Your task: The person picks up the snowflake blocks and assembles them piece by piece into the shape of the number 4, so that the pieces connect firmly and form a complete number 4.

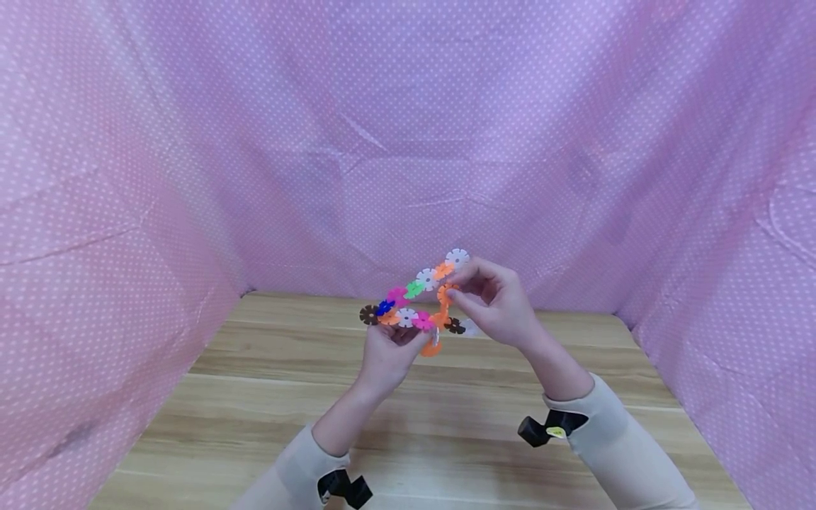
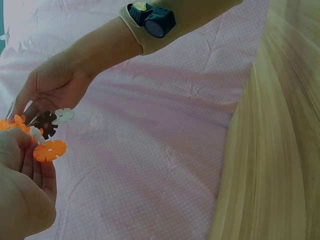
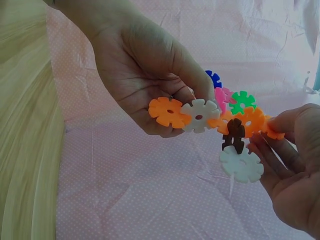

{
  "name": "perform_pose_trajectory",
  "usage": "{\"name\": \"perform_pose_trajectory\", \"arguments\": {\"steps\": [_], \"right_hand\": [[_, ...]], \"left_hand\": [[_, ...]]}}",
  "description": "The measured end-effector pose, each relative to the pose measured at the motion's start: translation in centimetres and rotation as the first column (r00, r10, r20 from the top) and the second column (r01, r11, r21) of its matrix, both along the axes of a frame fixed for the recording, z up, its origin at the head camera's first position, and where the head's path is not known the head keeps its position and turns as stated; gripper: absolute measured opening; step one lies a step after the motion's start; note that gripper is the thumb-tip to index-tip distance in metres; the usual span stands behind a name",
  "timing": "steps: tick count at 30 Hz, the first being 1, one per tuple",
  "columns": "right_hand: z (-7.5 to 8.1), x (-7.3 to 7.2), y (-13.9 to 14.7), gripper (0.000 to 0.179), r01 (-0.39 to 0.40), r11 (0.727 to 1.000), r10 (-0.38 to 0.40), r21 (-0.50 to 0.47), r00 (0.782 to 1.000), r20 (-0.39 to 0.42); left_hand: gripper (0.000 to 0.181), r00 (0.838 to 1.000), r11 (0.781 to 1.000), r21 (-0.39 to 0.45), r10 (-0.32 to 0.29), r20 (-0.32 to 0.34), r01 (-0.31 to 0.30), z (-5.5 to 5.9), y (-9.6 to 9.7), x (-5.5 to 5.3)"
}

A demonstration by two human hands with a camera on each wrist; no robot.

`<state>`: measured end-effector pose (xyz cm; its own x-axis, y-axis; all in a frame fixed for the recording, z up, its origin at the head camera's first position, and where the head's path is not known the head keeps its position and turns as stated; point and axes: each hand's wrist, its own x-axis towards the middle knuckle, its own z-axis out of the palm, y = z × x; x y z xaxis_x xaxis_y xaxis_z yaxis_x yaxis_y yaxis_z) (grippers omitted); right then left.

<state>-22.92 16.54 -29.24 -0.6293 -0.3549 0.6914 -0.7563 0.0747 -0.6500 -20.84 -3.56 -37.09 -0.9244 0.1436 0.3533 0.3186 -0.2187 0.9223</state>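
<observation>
Both hands hold up a chain of notched plastic snowflake discs, slotted together into a slanted loop above the table. In the head view its upper run has a white disc (image 1: 457, 258), a green disc (image 1: 414, 289) and a blue disc (image 1: 385, 307), with a brown disc (image 1: 368, 315) at the left corner. My left hand (image 1: 387, 358) grips the lower run near a pink disc (image 1: 421, 321). Thumb and fingers of my right hand (image 1: 503, 304) pinch an orange disc (image 1: 446, 294) on the right side. In the right wrist view, a brown disc (image 3: 233, 136) and white disc (image 3: 241, 164) branch downward.
A wood-grain table (image 1: 255, 418) lies under the hands. Pink polka-dot cloth (image 1: 408, 177) walls it at the back and both sides. Each sleeve carries a black wrist camera, the right one (image 1: 551, 427) and the left one (image 1: 344, 487).
</observation>
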Motion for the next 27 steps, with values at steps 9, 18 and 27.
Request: {"name": "perform_pose_trajectory", "arguments": {"steps": [9,18,27], "right_hand": [[0.25,0.12,0.11,0.013,0.027,1.0,-0.027,-0.005,0.999,0.033],[0.1,0.29,0.11,0.011,0.024,1.0,-0.024,-0.009,0.999,0.036],[-0.27,0.26,-0.04,0.014,0.037,0.999,-0.037,-0.038,0.999,0.008]], "left_hand": [[0.046,0.999,0.999,-0.01,0.03,-0.029,-0.031,-0.29,0.19,-0.21],[0.039,0.996,0.999,0.007,0.054,-0.066,-0.053,-0.22,0.44,0.11],[0.033,0.993,0.996,-0.009,0.082,-0.085,-0.083,-0.21,0.78,0.31]]}}
